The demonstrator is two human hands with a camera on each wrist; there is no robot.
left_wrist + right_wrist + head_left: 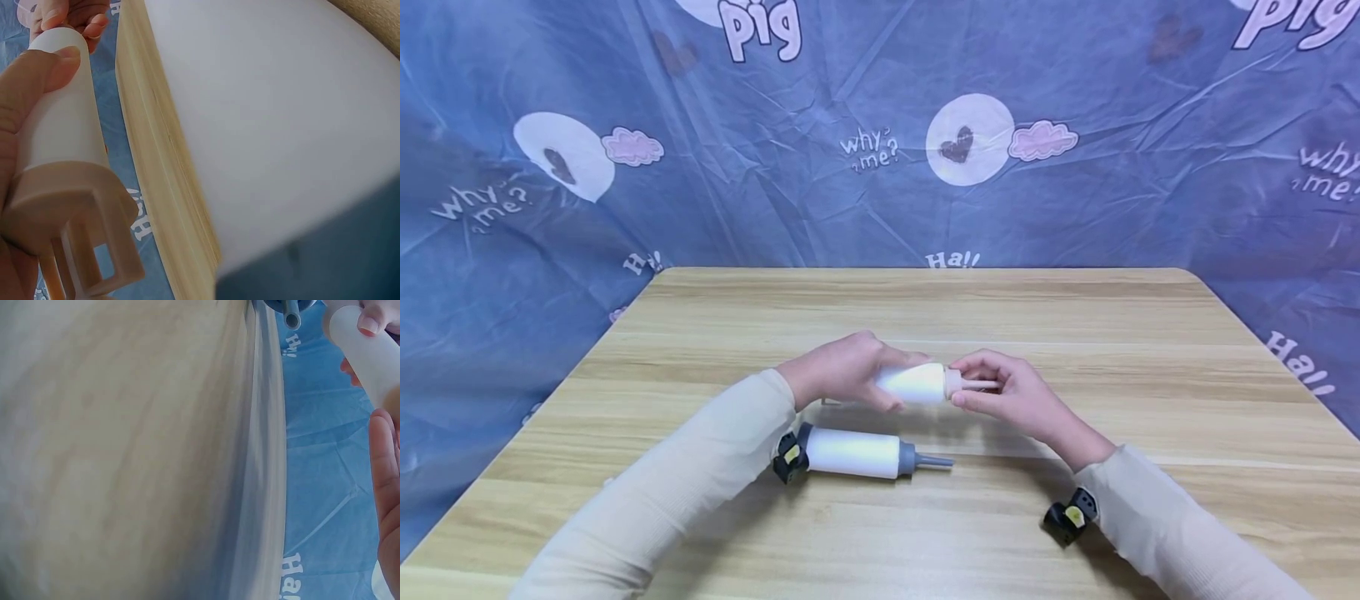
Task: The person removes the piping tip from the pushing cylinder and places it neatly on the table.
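A white dispenser tube with beige ends and a thin nozzle lies level above the table's middle. My left hand grips its body, thumb along the near side. In the left wrist view the thumb presses the white barrel, and a beige end piece with an open looped handle shows below. My right hand pinches the beige collar at the nozzle end between thumb and fingers. Nearer to me, a second white tube with grey ends lies on the table, nozzle pointing right.
The wooden table ends at a blue printed cloth hanging behind and at both sides. The left wrist camera overlaps the second tube's left end in the head view. The right wrist camera is over the front right area.
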